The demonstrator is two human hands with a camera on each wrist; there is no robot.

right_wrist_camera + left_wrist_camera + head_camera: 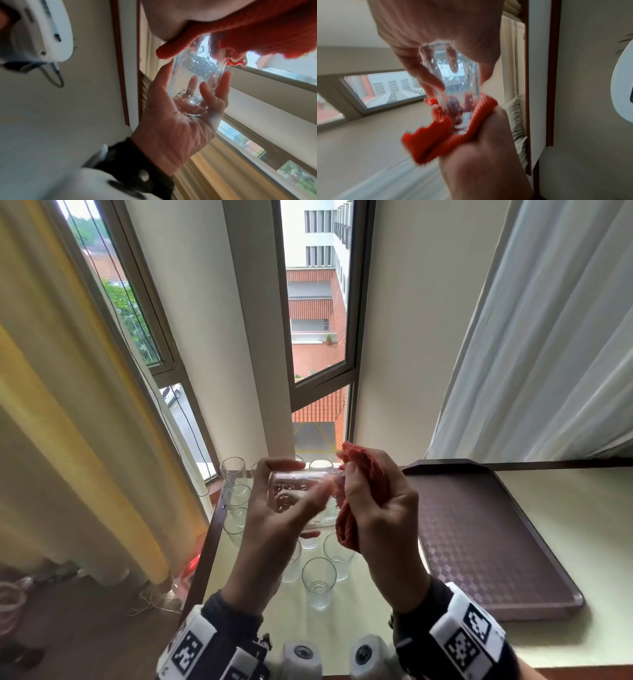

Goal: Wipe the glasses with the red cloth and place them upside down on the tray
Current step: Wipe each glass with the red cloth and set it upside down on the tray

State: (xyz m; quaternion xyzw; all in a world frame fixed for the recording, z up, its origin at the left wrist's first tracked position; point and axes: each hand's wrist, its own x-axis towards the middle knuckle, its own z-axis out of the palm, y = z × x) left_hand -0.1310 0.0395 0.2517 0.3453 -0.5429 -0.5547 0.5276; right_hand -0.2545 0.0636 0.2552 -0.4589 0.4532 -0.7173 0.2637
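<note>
Pale desk [548, 542] carries the dark checkered rectangular tray [479, 542], bare, on my right. Clear upright tumblers [318, 580] stand left of it. My left hand [274, 529] grips a wet clear glass [301, 498] sideways above them; my right hand [380, 518] holds the bunched red knitted cloth [363, 484] against its mouth.

Red cloth [356, 501] hides the glass [301, 498] mouth; tray [479, 542] far corner cut off.
</note>
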